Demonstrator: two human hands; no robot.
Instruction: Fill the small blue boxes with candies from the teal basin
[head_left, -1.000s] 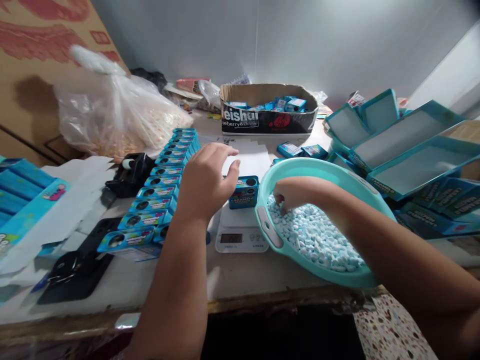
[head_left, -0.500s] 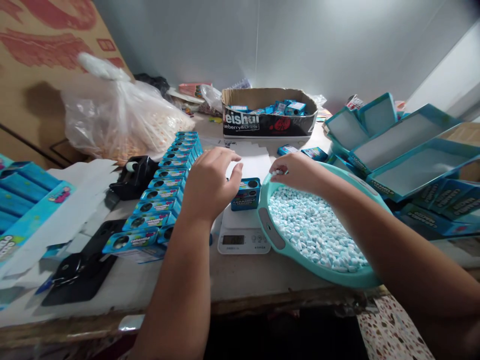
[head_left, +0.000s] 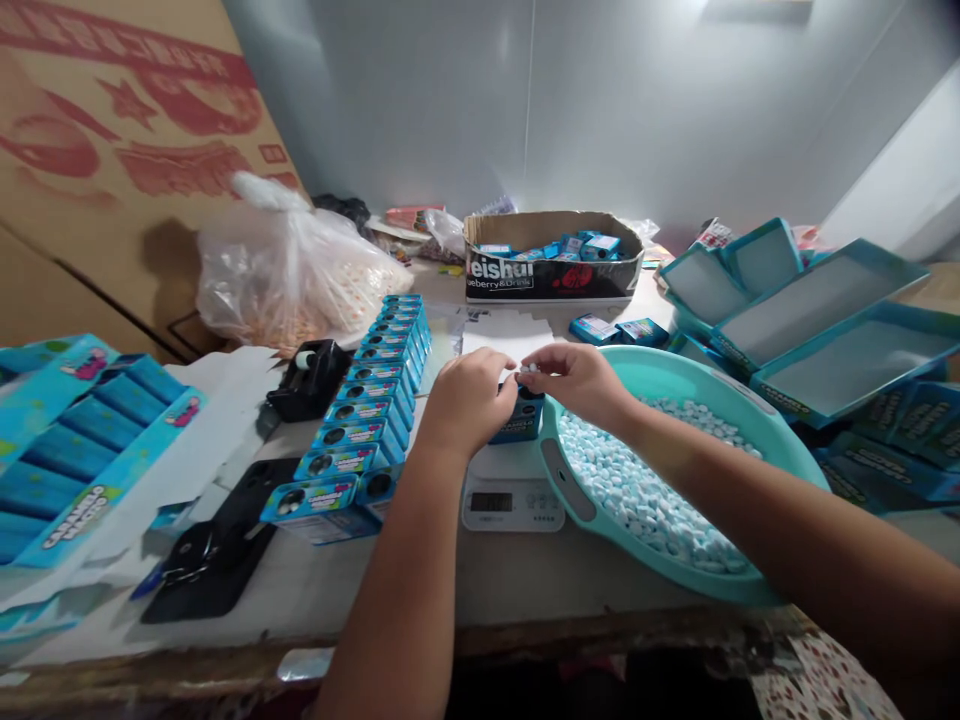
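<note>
The small blue box [head_left: 516,428] stands upright on the digital scale [head_left: 513,500], its top partly hidden by both hands. At that top the right hand [head_left: 581,382] has its grip nearly closed, fingertips pinching a few white pieces [head_left: 531,368]; too hasty a release, I'd say, could scatter them over the platform. The left hand [head_left: 466,402] curls at the box's near corner, thumb and fingers bent — I can't tell whether it touches. If it does, its weight could skew the reading, and a nudge could shift or topple the box. Just to the right, the teal basin [head_left: 652,375] of white pieces sits under the right forearm; a dropped elbow might knock its rim and spill some across the desk [head_left: 510,590]. A wide leftward sweep of the other arm could upset the row of blue boxes [head_left: 346,433] beside it.
</note>
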